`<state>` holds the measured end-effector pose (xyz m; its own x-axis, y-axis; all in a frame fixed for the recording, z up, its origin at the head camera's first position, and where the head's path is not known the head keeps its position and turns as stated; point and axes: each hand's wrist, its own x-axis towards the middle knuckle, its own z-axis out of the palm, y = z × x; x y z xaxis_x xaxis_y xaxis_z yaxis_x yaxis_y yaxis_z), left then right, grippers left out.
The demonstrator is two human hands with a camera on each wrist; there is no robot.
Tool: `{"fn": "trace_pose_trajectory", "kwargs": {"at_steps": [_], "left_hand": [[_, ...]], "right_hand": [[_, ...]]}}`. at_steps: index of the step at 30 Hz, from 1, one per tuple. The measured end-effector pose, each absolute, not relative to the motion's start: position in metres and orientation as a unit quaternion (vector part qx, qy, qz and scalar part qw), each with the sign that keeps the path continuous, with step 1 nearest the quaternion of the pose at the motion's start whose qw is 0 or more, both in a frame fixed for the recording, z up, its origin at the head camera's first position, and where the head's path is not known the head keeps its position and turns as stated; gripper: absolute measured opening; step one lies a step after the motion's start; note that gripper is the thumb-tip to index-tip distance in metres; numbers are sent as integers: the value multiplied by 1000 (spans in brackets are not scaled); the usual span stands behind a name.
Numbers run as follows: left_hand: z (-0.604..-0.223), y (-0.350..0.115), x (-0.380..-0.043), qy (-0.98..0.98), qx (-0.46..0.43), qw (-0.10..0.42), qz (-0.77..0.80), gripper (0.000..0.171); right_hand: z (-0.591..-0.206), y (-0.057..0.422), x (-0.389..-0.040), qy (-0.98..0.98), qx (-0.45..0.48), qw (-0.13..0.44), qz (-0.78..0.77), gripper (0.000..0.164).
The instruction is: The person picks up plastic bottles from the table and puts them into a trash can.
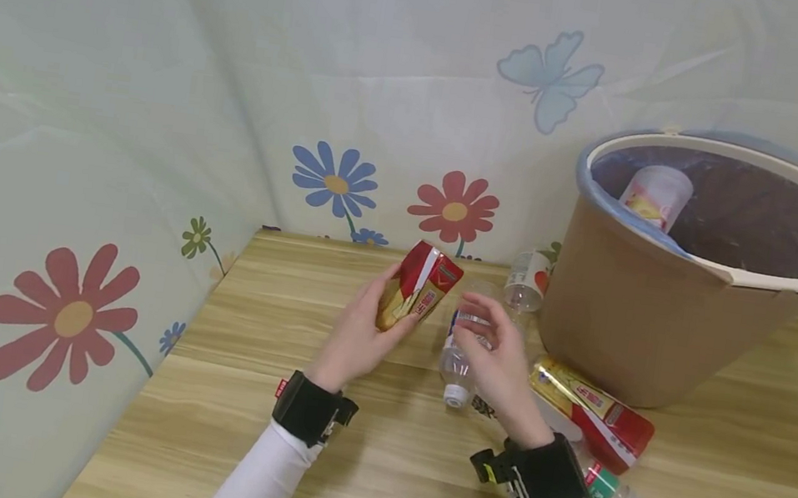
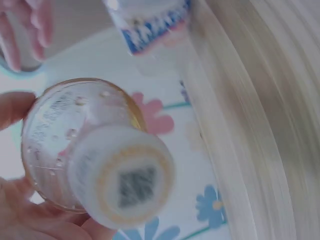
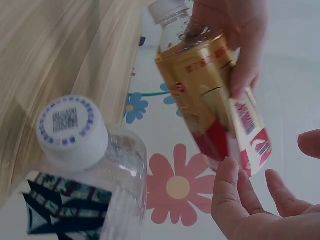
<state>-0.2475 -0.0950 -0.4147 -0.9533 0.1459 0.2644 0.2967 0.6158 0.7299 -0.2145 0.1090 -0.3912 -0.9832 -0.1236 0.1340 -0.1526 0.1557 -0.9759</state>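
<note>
A clear plastic bottle with a red and gold label (image 1: 428, 286) is gripped in my left hand (image 1: 357, 336), raised and tilted above the table. Its white cap (image 2: 135, 182) faces the left wrist camera, and its base points away, toward the wall. Beside it, my right hand (image 1: 498, 359) holds nothing; its fingers (image 3: 227, 187) are loosely bent close to the bottle's base in the right wrist view. Under the right hand lies a clear bottle with a white cap (image 1: 456, 378), partly hidden by that hand.
A brown bin (image 1: 610, 310) with a liner stands at right, a bottle (image 1: 660, 191) visible inside. Around its foot lie another red and gold bottle (image 1: 617, 433), a green-labelled bottle (image 1: 602, 486) and a white-labelled bottle (image 1: 527, 278). A floral sheet (image 1: 407, 73) backs the wooden table (image 1: 194, 424).
</note>
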Motion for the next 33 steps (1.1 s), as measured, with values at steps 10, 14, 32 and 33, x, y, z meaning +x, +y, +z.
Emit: {"fn": "trace_pose_trajectory", "kwargs": {"at_steps": [10,14,32,33], "left_hand": [[-407,-74,-236,-805,-125,26,-580,65],[-408,-68,-233,-791,-133,7,-597,62],[-405,-62,-227,-779,-158,-15,-607,56],[-404,-62,-226,-778,-157,-16,-608,55]], "right_hand": [[-387,119,-215,-767,114,8,632,51],[-387,119,-215,-765,128,7,631,55],[-387,120,-215,-787,130,2,602,66],[-387,121,-215,-790,130,4,600,66]]}}
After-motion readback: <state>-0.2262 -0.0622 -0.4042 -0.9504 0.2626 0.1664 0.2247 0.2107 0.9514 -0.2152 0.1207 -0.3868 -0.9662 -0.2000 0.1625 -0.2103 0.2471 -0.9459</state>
